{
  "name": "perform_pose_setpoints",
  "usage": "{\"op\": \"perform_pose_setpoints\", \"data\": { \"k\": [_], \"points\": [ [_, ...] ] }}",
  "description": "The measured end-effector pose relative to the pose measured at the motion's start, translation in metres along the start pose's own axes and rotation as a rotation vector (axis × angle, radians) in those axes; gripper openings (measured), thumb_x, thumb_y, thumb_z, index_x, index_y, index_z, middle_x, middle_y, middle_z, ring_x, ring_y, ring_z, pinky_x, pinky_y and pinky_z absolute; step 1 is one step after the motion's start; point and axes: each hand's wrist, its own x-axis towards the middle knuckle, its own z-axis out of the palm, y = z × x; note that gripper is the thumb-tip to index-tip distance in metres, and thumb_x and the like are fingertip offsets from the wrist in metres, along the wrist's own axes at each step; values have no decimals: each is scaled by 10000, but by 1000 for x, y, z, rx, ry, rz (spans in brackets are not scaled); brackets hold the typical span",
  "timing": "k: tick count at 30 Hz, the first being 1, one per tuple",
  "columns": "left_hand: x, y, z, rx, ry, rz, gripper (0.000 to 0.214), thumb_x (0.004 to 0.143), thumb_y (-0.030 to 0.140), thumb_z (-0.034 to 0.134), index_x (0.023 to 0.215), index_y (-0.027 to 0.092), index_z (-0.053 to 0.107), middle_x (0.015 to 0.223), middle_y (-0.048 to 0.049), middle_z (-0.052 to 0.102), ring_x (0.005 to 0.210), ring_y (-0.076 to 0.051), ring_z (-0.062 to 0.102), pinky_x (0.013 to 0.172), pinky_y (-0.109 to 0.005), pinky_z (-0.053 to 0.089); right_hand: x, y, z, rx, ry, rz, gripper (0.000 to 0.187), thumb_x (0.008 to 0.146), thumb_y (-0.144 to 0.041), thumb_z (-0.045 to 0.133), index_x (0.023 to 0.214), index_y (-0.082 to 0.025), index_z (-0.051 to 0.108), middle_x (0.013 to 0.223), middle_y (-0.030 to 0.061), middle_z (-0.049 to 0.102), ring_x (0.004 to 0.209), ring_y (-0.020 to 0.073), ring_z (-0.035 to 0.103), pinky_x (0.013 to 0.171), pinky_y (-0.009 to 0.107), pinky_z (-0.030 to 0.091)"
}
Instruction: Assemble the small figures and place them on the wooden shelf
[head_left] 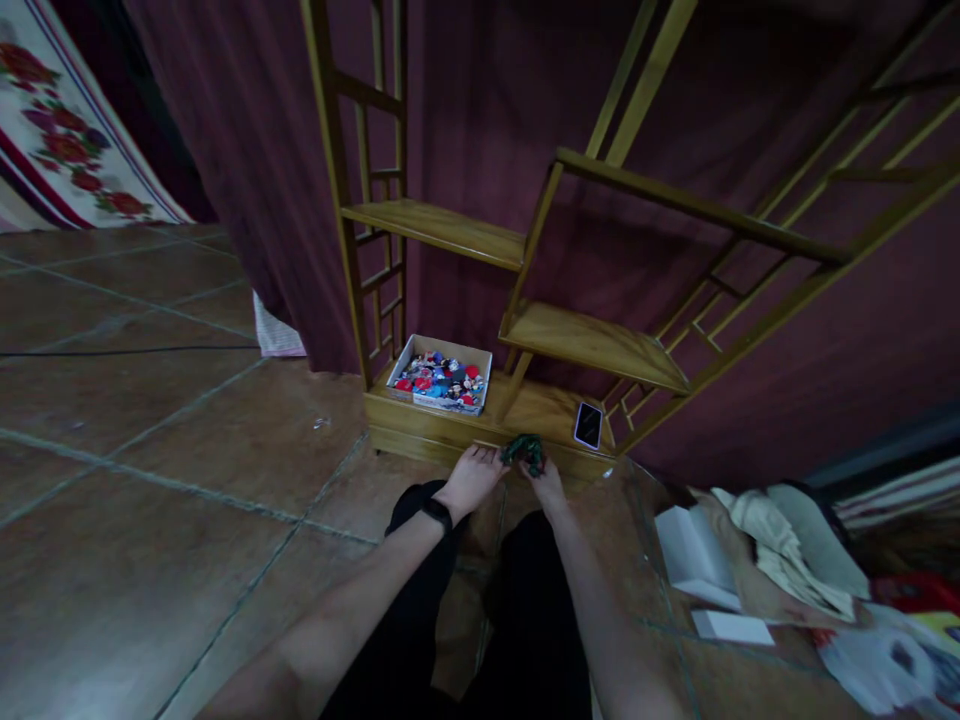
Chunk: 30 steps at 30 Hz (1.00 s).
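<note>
Between my two hands is a small dark green figure-like object (525, 452), held in front of the shelf's bottom edge; its exact kind is too small to make out. My left hand (477, 474), with a black band on the wrist, grips its left side with bent fingers. On the other side, my right hand (545, 479) has its fingers closed at the object's right edge. An open cardboard box (486, 392) full of small red, blue and white figures sits on the lowest shelf, left of the object. To the right lies a phone (589, 425) with a dark screen.
A wooden display shelf (442, 227) with staggered boards stands before a dark red curtain (480, 120). White boxes (694, 550), a light cloth (795, 555) and plastic bags (877, 665) lie on the tiled floor (187, 500) at right. A black cable (135, 351) crosses the left.
</note>
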Motion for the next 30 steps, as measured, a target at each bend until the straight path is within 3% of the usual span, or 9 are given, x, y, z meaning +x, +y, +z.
{"op": "perform_pose_setpoints", "data": {
  "k": [4,9,12,16,22,30],
  "points": [
    [3,-3,0,-84,-56,-122,383,867,415,290,907,138,552,796,-109,618,777,-208,579,729,-311,372,3,6,-1,2,21,47,314,540,-372,665,763,-166,585,709,15,633,709,167,584,633,279,464],
    [8,-3,0,-197,-144,-296,412,847,486,282,996,191,528,786,-82,630,736,-204,601,633,-274,391,5,10,1,51,-26,144,314,533,-424,662,685,-161,582,616,-14,593,601,139,565,536,238,451],
    [8,-2,-1,-243,-152,-334,417,837,498,302,1002,194,534,803,-89,632,757,-209,604,644,-278,396,5,10,2,118,3,162,316,526,-408,670,701,-167,566,654,-9,598,604,137,570,547,243,457],
    [7,2,-1,-218,-111,-278,407,834,485,326,900,167,571,785,-107,627,774,-217,593,711,-306,395,3,9,1,167,60,156,321,523,-360,669,759,-182,543,766,10,620,670,150,585,599,268,465],
    [6,7,0,-91,-16,-114,397,852,431,321,835,134,584,786,-118,618,790,-209,571,780,-330,368,0,0,-7,287,27,140,273,508,-254,671,728,-197,520,829,3,623,799,160,581,720,302,467],
    [2,11,-4,-52,79,-71,399,859,407,332,971,115,578,856,-129,620,861,-216,547,825,-358,330,-4,-3,-9,316,1,92,276,545,-239,659,785,-202,527,840,26,627,821,171,587,739,329,477]
  ]
}}
